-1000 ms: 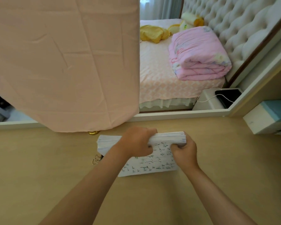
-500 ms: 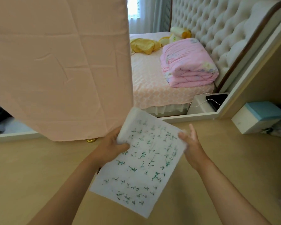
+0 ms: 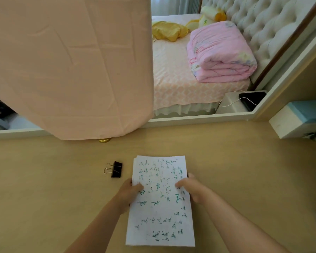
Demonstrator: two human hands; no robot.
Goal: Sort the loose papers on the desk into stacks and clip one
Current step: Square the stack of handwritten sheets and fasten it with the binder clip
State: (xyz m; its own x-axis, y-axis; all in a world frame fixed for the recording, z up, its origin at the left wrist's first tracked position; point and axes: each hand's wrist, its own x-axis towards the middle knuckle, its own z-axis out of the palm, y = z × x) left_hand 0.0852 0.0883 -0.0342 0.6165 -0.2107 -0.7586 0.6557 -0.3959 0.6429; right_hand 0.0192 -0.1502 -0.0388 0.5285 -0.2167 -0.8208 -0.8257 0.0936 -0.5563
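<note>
A stack of papers (image 3: 161, 212) covered in green handwriting is held above the desk (image 3: 44, 189), straight in front of the person. Its left edge is gripped by the left hand (image 3: 129, 193) and its right edge by the right hand (image 3: 193, 190). On each side the thumb is laid on the top sheet and the fingers are curled round the edge. Whether the stack touches the desk cannot be told. A black binder clip (image 3: 115, 169) is left lying on the desk just left of the stack's far corner, untouched. A pink cloth (image 3: 67, 66) is hung behind.
</note>
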